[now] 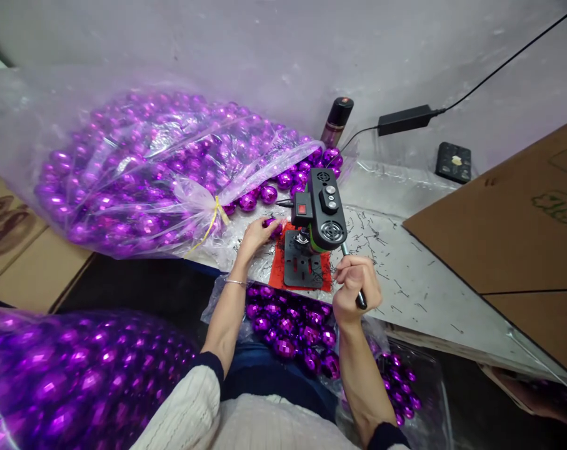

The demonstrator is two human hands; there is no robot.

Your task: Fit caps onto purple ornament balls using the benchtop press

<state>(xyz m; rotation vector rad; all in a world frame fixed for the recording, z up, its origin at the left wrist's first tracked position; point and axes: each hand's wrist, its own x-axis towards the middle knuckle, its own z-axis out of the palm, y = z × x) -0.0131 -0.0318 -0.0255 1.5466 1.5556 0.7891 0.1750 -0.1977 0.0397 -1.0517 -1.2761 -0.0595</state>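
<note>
Between the fingertips of my left hand (257, 237) is a shiny purple ball (274, 226), held beside a small black bench drill press (327, 203). My right hand (357, 289) is wrapped round the drill press's feed lever (361, 300), whose black end sticks out below the fist. The machine's dark slotted base (302, 272) rests on a red cloth (277, 269) near the table's front edge. More loose purple balls (286, 181) lie behind the machine at a plastic bag's mouth. Below the table edge, many purple balls (306, 331) fill a plastic-lined space at my lap.
A big clear bag (137, 169) of purple balls, tied with yellow string, covers the table's left. Another full bag (77, 375) stands lower left. Behind are a spray can (337, 122), a power adapter (405, 120) and a phone (453, 162). Cardboard (508, 250) rises at right; dark shavings litter the table (381, 250).
</note>
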